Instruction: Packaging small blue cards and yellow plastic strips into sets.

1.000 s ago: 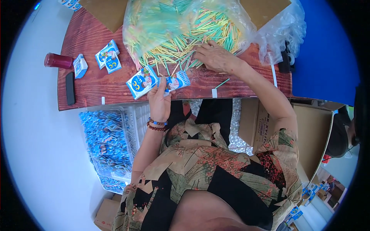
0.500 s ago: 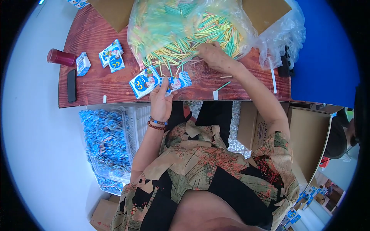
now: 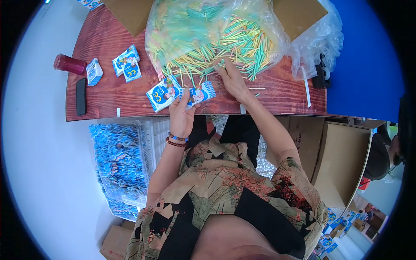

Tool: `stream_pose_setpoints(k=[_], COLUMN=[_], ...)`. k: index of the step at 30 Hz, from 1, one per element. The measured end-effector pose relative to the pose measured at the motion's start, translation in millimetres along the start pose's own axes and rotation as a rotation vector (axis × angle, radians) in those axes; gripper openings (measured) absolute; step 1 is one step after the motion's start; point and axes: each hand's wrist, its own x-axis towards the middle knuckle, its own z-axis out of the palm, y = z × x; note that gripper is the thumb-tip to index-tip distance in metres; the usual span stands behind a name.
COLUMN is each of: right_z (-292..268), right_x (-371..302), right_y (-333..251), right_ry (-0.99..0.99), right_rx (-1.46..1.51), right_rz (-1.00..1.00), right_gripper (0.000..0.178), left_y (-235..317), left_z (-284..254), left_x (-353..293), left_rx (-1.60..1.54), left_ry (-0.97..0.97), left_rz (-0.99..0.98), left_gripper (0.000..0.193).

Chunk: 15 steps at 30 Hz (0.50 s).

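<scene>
Below the bench (image 3: 115, 93), a clear tub (image 3: 144, 169) is holding heaped blue packets (image 3: 117, 160) on the left, and an open carton (image 3: 344, 164) is standing on the right. Above the bench's near edge, the left hand (image 3: 182, 115) is pinching 2 printed packets (image 3: 163, 95) between thumb and fingers. Just beyond, the right hand (image 3: 232, 81) is pinching a few short sticks (image 3: 221, 63) at its fingertips, near the pile. Farther left, a red cup (image 3: 69, 63) is lying on its side near 2 overlapping packs (image 3: 131, 70). Farthest, a plastic bag (image 3: 167, 39) is spilling pastel sticks (image 3: 255, 50) onto the bench.
</scene>
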Motion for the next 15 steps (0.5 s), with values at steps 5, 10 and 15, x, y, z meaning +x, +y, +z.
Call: stream_pose_setpoints(k=[5, 10, 15], right_z=[4.1, 6.3, 11.6], right_x=[2.4, 2.3, -0.4], right_y=[7.4, -1.7, -19.4], right_ry=[-0.007, 0.017, 0.021], right_rx=[-0.273, 0.022, 0.175], right_rz=[-0.160, -0.105, 0.076], right_gripper=[0.015, 0.009, 0.010], left_y=[0.1, -0.6, -0.6], left_z=[-0.4, -1.9, -4.2], left_x=[0.4, 0.3, 0.5], left_rx=[-0.015, -0.010, -0.015], left_ry=[-0.015, 0.005, -0.006], left_rz=[0.002, 0.006, 0.009], left_gripper=[0.011, 0.011, 0.012])
